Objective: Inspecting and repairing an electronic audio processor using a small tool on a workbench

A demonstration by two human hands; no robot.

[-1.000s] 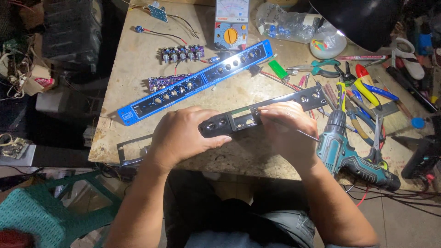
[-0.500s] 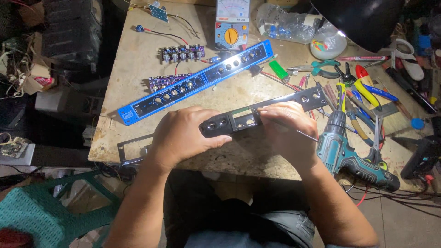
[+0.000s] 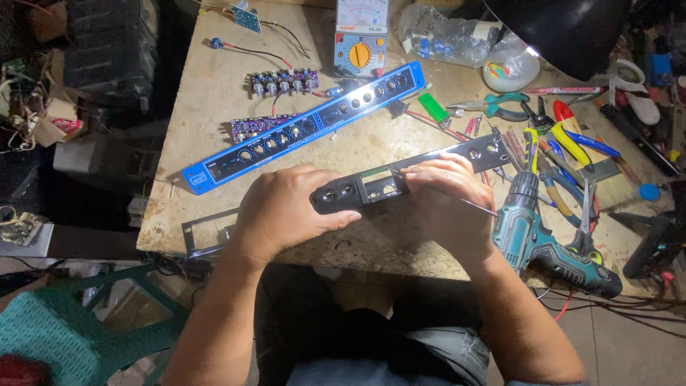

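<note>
A: Barely anything's moved vs half a sec ago — both hands sit where they were, black panel at the same slant, maybe a hair's shift of the head cam.

B: Grip?

A: Left hand (image 3: 282, 211) wrapped over the near-left end of the black front panel (image 3: 400, 177), fingers curled round it, thumb under. Right hand (image 3: 446, 200) closed on the panel's middle, just right of the rectangular cutout, w/ a thin metal tool (image 3: 477, 207) poking out toward the drill. Can't tell what kind of tool it is.

B: Why hold it like that?

A: Prob. to steady it: panel's long & thin, so one hand pins an end while the other works near the cutout. It's over the front-centre of the workbench (image 3: 214, 107); can't tell if it rests on it.

B: Rest of the stuff?

A: Blue front panel (image 3: 300, 129) lies diagonal behind, well apart from the hands, w/ purple circuit boards (image 3: 282, 81) beside it. Teal cordless drill (image 3: 543, 239) lies just right of the right hand — near at hand. Pliers & screwdrivers (image 3: 564, 143) heaped far right. Multimeter (image 3: 361, 39) at the back edge.
</note>
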